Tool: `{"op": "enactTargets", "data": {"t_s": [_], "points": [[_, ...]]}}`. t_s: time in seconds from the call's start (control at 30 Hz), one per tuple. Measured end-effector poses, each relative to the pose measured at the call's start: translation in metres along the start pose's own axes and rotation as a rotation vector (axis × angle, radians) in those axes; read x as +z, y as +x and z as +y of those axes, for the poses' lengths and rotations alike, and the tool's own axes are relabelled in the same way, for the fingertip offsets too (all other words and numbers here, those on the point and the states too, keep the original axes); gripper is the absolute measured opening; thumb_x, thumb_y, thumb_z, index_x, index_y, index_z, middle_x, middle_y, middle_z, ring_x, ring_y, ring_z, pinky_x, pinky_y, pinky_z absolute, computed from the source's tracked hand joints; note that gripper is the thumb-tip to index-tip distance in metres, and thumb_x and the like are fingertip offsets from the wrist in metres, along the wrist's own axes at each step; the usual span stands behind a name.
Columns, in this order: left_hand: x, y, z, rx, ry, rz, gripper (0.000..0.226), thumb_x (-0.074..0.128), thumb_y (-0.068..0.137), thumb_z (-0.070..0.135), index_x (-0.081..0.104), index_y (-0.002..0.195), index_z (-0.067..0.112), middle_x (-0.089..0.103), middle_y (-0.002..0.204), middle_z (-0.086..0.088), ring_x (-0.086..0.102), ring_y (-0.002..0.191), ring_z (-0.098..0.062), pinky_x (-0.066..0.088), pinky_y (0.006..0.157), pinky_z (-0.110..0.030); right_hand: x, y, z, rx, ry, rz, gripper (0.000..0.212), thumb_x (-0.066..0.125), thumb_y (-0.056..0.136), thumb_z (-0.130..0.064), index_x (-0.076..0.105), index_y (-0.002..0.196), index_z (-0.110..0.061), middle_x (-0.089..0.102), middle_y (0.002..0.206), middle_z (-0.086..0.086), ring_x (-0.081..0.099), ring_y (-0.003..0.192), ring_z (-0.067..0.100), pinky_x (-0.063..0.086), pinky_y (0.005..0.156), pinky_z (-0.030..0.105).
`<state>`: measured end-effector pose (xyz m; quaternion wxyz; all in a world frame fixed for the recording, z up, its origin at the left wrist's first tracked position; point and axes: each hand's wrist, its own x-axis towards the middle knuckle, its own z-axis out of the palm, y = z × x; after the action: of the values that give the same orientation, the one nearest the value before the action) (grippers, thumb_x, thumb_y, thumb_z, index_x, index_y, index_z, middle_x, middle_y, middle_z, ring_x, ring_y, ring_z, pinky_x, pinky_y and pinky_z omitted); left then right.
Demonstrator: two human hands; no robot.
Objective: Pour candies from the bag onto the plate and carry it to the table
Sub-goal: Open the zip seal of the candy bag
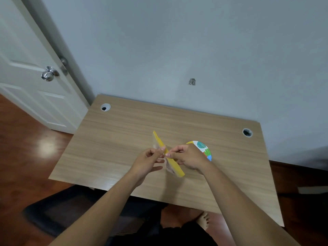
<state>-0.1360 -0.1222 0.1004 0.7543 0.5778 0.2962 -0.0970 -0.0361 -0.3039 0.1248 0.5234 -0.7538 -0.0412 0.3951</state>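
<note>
Both hands met above the middle of a light wooden desk (124,139) that stood against a pale wall. The left hand (149,161) and the right hand (188,158) each pinched the yellow top strip of the bag (174,166) between thumb and forefinger, the two grips lying just beside each other near the strip's midpoint; the remaining fingers of the left hand were spread loosely below. The bag hung edge-on, its yellow strip running diagonally from far left to near right, with the clear lower part, holding pale contents too blurred to identify, showing beneath the hands. Whether the bag touched the desk could not be told. The plate (204,148), round with coloured segments, lay on the desk just right of and behind the right hand, which covered its left part. Two round cable holes sat at the far corners of the desk. A white door (26,89) with a metal knob (48,74) stood at the far left over a dark wooden floor (21,157).
</note>
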Motion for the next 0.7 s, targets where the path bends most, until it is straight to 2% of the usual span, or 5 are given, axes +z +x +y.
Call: {"op": "enactTargets", "data": {"t_s": [0.13,0.33,0.43,0.53,0.7], "points": [[0.001,-0.004,0.004,0.012,-0.047,-0.041,0.028,0.082,0.093,0.038,0.073,0.092,0.012,0.083,0.098,-0.016,0.079,0.094,-0.023,0.067,0.094,-0.047,0.002,-0.007,0.002,-0.027,-0.016,-0.002,0.016,0.089,0.087,-0.037,0.086,0.094,-0.023,0.085,0.106,0.010,0.080,0.094,0.013,0.064,0.093,0.037],[-0.002,-0.003,0.000,0.010,-0.070,-0.022,0.042,0.073,0.102,0.020,0.069,0.116,-0.019,0.076,0.118,-0.033,0.077,0.098,-0.028,0.065,0.099,-0.050,0.011,-0.012,0.009,0.003,-0.091,0.053,0.019,0.080,0.092,-0.049,0.084,0.095,-0.032,0.085,0.092,-0.007,0.074,0.080,-0.006,0.053,0.074,0.022],[-0.003,-0.003,-0.003,0.004,-0.080,-0.026,0.034,0.066,0.106,0.015,0.072,0.116,-0.017,0.079,0.113,-0.031,0.076,0.098,-0.027,0.069,0.090,-0.037,0.016,-0.013,0.012,0.033,-0.025,0.083,0.018,0.074,0.097,-0.042,0.082,0.103,-0.027,0.085,0.097,-0.004,0.081,0.091,0.011,0.063,0.083,0.037],[0.000,-0.005,-0.002,-0.007,-0.070,-0.037,0.029,0.058,0.110,0.013,0.076,0.105,-0.009,0.082,0.088,-0.011,0.079,0.088,-0.020,0.068,0.093,-0.037,0.024,-0.014,0.015,0.030,-0.044,0.129,0.021,0.067,0.102,-0.038,0.078,0.108,-0.021,0.084,0.108,0.007,0.079,0.105,0.033,0.063,0.096,0.052],[0.011,-0.004,0.001,0.010,-0.129,0.023,0.034,0.056,0.110,0.009,0.078,0.084,0.006,0.082,0.084,-0.010,0.079,0.080,-0.016,0.068,0.093,-0.035,0.033,-0.012,0.012,0.019,-0.161,0.281,0.023,0.059,0.104,-0.040,0.073,0.113,-0.024,0.080,0.108,-0.004,0.076,0.103,0.021,0.060,0.097,0.042]]}}
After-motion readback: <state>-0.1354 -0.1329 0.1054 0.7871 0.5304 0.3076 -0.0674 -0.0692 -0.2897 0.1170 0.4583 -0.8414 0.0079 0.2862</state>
